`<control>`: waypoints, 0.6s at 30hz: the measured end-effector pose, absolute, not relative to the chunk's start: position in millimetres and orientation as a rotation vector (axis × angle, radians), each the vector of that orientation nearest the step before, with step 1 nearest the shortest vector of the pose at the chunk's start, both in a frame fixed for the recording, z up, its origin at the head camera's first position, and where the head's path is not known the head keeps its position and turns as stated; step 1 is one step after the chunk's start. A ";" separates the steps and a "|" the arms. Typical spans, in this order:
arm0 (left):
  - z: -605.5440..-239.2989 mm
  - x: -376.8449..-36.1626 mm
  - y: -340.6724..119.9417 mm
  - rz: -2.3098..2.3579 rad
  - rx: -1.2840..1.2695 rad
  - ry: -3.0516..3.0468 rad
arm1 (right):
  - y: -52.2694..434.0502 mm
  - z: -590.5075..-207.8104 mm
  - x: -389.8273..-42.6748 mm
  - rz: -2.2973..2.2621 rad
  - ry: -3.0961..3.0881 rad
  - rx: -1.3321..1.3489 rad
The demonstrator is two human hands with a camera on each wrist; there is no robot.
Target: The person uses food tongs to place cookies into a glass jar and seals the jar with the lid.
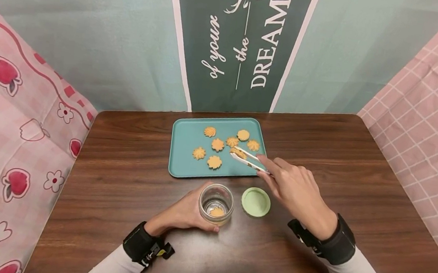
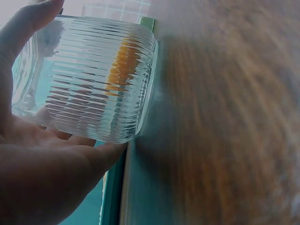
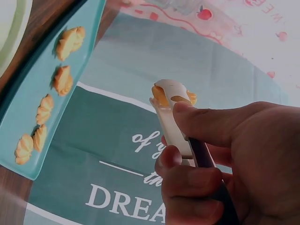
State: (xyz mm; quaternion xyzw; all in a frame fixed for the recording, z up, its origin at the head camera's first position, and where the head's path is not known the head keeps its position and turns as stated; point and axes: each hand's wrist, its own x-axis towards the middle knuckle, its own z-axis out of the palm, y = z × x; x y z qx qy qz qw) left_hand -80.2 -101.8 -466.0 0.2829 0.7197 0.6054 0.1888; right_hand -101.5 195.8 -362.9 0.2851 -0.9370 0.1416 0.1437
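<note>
My left hand (image 1: 191, 209) grips a ribbed glass jar (image 2: 93, 79) round its side, with its open mouth facing up in the head view. One golden cookie (image 2: 124, 65) lies at the jar's bottom. In my right hand (image 1: 293, 189) is a pair of white tongs (image 3: 173, 126), held between thumb and fingers. A cookie (image 3: 161, 95) is pinched between the tong tips, above the right part of a teal tray (image 1: 181, 150). Several flower-shaped and swirled cookies (image 1: 214, 162) lie spread over that tray.
A light green round lid (image 1: 256, 202) lies on the brown wooden table (image 1: 120, 157), between the jar and my right hand. Behind the table hangs a pale cloth with a dark lettered panel (image 1: 234, 67). Pink patterned cloths (image 1: 8, 154) flank both sides.
</note>
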 end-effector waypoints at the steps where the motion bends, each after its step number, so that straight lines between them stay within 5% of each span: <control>1: -466.2 -80.2 -102.0 1.702 0.794 2.025 | 195.6 -362.3 -100.8 0.409 -2.702 0.823; 18: -463.3 -79.8 -101.7 1.688 0.789 2.034 | 192.5 -353.4 -89.7 0.425 -2.599 0.869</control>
